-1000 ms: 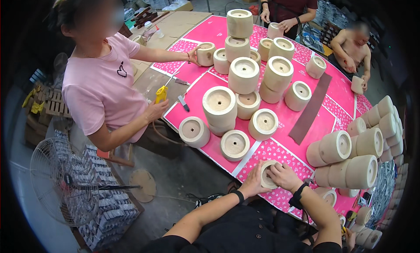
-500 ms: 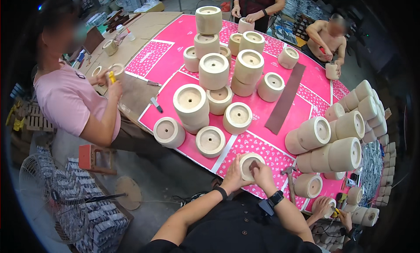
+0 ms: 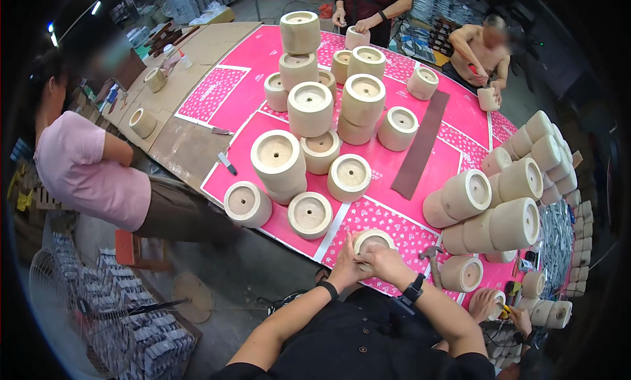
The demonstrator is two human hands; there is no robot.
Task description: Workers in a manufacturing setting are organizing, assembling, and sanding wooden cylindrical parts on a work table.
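Note:
A pale wooden cylinder, with a round recess in its top, is held at the table's near edge. My left hand grips it from the left, fingers wrapped round its side. My right hand is closed at the near rim of the same cylinder. The small brown piece of sandpaper it pinched a moment earlier is now hidden by the fingers. A hammer lies to the right of my right hand. Beyond the cylinder stand more wooden cylinders, one of them at the near left.
The table has a pink patterned covering. A long brown strip lies across it. Stacked cylinders line the right side. A co-worker's hands are at the lower right; other people stand around the table. A fan stands lower left.
My right hand has moved from inside the cylinder's recess to its near rim, and the brown piece has gone from sight. The person at left has turned away from the table.

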